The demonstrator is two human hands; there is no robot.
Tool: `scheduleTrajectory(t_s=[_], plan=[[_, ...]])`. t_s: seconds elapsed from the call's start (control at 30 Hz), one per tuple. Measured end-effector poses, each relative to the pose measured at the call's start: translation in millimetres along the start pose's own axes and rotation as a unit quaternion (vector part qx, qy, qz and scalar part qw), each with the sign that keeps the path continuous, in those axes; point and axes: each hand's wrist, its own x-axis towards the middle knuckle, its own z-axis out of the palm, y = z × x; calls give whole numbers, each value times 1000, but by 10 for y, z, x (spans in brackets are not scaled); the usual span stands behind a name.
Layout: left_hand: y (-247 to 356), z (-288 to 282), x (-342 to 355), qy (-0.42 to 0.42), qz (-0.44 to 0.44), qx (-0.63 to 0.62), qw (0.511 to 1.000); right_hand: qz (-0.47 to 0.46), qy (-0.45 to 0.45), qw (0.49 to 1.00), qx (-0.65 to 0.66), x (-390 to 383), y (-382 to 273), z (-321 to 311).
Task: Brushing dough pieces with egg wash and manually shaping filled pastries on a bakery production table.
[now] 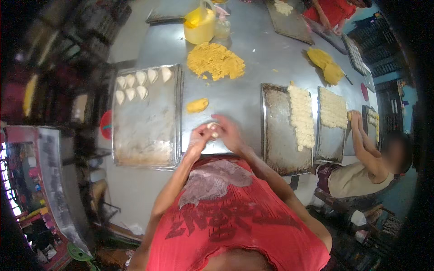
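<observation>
In front of my chest, at the near edge of the metal table, my left hand (200, 137) and my right hand (230, 135) meet around a small pale dough piece (213, 127). The fingers of both are closed on it, and they partly cover it. Just beyond them lies a lump of yellow filling (197, 105). Farther back is a large crumbly yellow mound (215, 62). To the left of my hands, a baking tray (147, 131) carries several half-moon dough pieces (141, 78) in two rows at its far end.
On the right, a worn tray (278, 131) and a second tray (330, 147) hold dense rows of pale dough pieces. A yellow bucket (199, 31) stands at the back beside a clear bottle (222, 28). Another yellow mound (326, 66) is farther right. Two people work at the table.
</observation>
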Motion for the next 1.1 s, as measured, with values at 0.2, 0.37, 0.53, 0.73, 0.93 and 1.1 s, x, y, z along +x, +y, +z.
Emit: scheduleTrajectory(t_s=[0.2,0.37,0.53,0.73,0.93,1.1], plan=[[83,-1101,-51,146,152,-153,966,-115,150,965,-180,973,372,398],[191,-1443,-290,125,113,-190,967,-36,-90,970,-224,1355,458,359],[-49,-1397,-211,73,93,-190,975,-201,50,918,-337,1127,349,430],[-358,-793,-219,93,47,-200,974,48,40,991,-119,965,456,-185],[-476,-289,-39,-16,-2,-220,975,98,-114,976,157,56,201,-113],[-368,-32,-129,-43,-25,-250,967,103,-98,976,164,-111,504,-29]])
